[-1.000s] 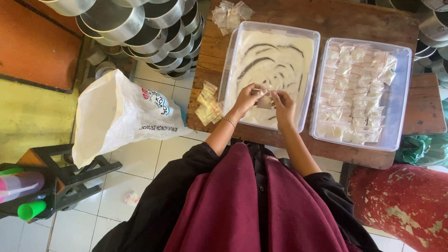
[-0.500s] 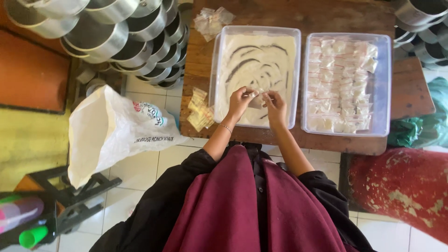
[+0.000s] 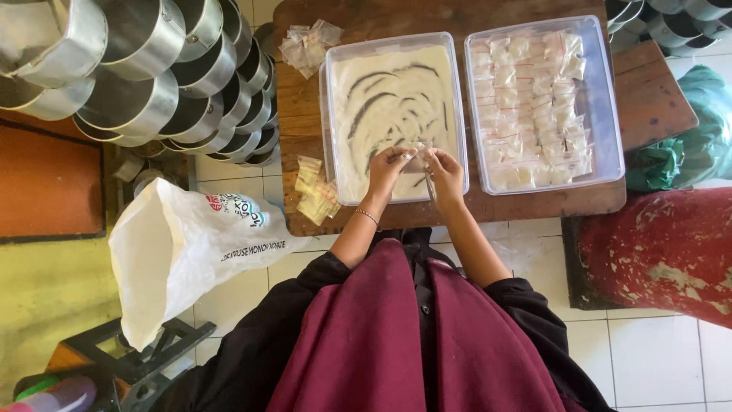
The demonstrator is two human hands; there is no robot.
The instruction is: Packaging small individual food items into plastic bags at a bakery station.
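Two hands meet over one small clear bag.

Both the left hand (image 3: 386,165) and the right hand (image 3: 446,169) pinch the small bag (image 3: 416,156) between them, its length running hand to hand, equally near each. It hangs above the near end of the tub of white powder (image 3: 393,114); the tub of filled packets (image 3: 537,103) sits to the right on the tabletop (image 3: 297,122).

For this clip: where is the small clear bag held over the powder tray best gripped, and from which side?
Probably at its top edge, pinched from both sides. The small clear bag hangs between the left hand and right hand above the tray of white powder. It is thin and limp, so holding the two upper corners should keep its mouth up; its lower part is blurred.
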